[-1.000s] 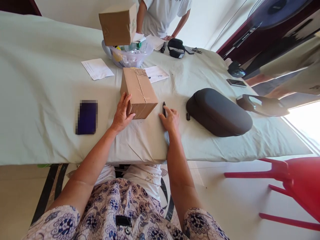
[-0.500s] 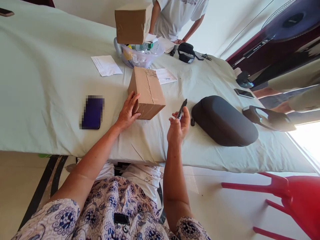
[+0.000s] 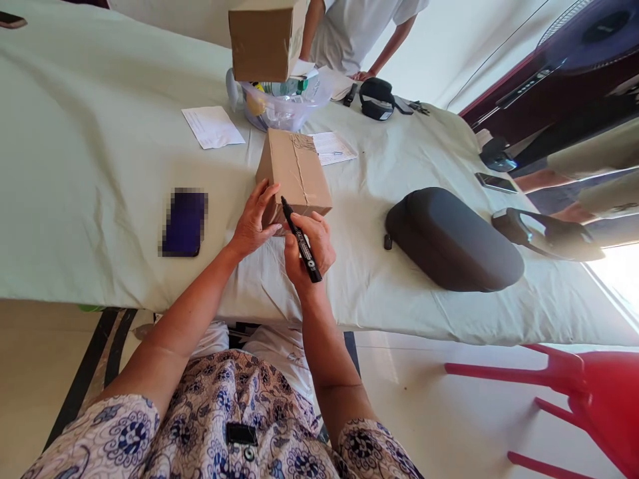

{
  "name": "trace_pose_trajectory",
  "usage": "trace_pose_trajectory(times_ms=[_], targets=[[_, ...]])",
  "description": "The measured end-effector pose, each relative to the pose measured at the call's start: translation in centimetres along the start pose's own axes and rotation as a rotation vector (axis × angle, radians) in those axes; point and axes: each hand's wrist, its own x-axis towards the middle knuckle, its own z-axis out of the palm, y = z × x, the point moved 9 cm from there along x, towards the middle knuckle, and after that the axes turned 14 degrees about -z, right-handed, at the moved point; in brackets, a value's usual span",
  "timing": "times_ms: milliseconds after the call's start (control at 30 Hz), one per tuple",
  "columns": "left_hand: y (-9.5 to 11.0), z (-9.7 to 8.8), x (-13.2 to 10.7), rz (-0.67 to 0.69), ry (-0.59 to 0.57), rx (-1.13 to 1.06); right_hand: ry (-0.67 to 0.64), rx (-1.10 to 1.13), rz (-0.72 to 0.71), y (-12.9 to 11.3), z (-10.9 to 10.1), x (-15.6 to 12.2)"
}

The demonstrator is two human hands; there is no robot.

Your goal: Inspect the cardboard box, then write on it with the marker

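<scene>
A taped brown cardboard box sits on the covered table in front of me. My left hand grips its near left corner, with the fingers along the left side and the thumb at the front. Close by, my right hand is closed around a black marker. The marker's uncapped tip points up and left, over the box's near edge; whether it touches the cardboard I cannot tell. The front face is partly hidden by my right hand. A small black marker cap lies on the cloth to the right.
A large dark case lies on the right. Left of the box are a pixelated purple-blue phone and a paper. Behind stands a plastic basin below another carton. A person leans at the far side; a red chair is lower right.
My right hand has moved left with the marker, from beside the box to its near front edge, turning the tip leftward. My left hand stays at the box corner.
</scene>
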Motion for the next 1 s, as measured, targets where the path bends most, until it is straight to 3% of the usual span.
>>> trace_pose_trajectory(times_ms=[233,400,567,767,900,1000], targets=[[0.0,0.1,-0.1,-0.035,-0.002,0.018,0.062,-0.143,0.072,0.9,0.4,-1.8],[0.0,0.0,-0.2,-0.057,-0.007,0.005,0.078,-0.169,-0.010,0.1,1.5,-2.0],[-0.2,-0.2,-0.4,-0.062,0.055,0.026,0.100,-0.096,-0.070,-0.3,2.0,-1.0],[0.1,-0.3,-0.4,0.040,0.107,0.013,0.021,0.045,-0.012,0.0,1.7,0.8],[0.1,-0.1,-0.3,0.024,0.095,0.062,0.079,0.084,-0.009,1.3,0.8,2.1],[0.1,0.0,-0.3,-0.006,0.073,0.084,0.053,0.108,0.083,3.3,1.1,3.1]])
